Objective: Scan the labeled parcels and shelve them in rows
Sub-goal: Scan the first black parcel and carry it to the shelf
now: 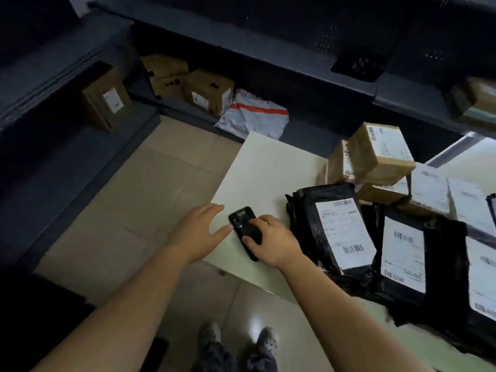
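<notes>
A black handheld scanner (241,220) is gripped by the right hand (271,241) near the left edge of a white table (268,167), toward 5 o'clock from the middle of the view. The fingers are curled over its upper face and the thumb is set against its near side. Its top end is pointed toward 11 o'clock. Whether it rests on the tabletop or is raised just above it cannot be told.

The left hand (197,232) is laid flat and wide on the table's left edge, at 9 o'clock from the scanner, with straight fingers and nothing held. Its thumb tip is seen just beside the scanner's casing, and contact cannot be told.

At 3 o'clock from the right hand, at least 3 black mailers (302,221) are laid overlapping on the table, each with a white barcode label turned up. At 1 o'clock from them, brown cartons (381,157) are stacked, the top 1 tilted.

Dark shelving (241,49) is seen across 12 o'clock. On its lowest level, at 10 to 11 o'clock, 3 shelved cartons (209,93) are stood, and a white-and-orange bag (255,116) is laid against the rightmost of them.

At 6 o'clock, 2 shoes (264,339) are seen on the tiled floor (161,183)
</notes>
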`<state>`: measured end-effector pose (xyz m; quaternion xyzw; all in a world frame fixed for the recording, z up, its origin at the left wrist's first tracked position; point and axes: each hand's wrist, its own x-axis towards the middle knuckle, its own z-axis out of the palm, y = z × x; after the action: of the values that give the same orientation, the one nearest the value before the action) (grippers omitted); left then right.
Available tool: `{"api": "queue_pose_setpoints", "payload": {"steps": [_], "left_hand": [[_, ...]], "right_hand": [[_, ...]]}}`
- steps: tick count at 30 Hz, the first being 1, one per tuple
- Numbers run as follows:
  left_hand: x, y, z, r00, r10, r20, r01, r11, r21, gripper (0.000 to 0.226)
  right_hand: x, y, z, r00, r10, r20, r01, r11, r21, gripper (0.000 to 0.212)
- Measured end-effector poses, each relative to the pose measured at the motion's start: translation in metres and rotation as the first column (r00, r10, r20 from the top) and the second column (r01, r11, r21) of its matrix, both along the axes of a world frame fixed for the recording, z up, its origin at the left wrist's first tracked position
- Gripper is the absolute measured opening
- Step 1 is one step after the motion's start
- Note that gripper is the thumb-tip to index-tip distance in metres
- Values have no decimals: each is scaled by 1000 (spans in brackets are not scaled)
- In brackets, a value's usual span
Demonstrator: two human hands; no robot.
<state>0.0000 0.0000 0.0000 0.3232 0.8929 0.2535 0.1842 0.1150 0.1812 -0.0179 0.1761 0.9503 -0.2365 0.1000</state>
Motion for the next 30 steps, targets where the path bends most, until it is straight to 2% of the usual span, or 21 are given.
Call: {"api": "queue_pose_setpoints", "payload": {"steps": [5,9,15,19,26,30], "left_hand": [[1,0,-38,996,10,90,0,994,-105,86],[2,-5,-56,993,30,117,-16,993,-118,89],[-9,-10,-60,984,78,158,-57,989,-137,92],[-16,-9,-58,985,69,157,-49,990,-133,80],[-20,-6,-48,988,46,149,-30,994,-106,76],[-28,0,-34,987,97,132,-95,995,-14,64]], "right_hand": [[-10,-1,-37,999,-36,33,35,999,17,64],[-16,-6,-65,994,-71,89,67,997,40,71],[-22,-14,-84,989,-116,92,106,989,105,70],[-25,-14,-84,986,-119,113,106,988,113,68],[-26,-16,-69,975,-188,122,182,982,59,67],[-22,-16,-45,969,-234,75,232,972,33,67]]}}
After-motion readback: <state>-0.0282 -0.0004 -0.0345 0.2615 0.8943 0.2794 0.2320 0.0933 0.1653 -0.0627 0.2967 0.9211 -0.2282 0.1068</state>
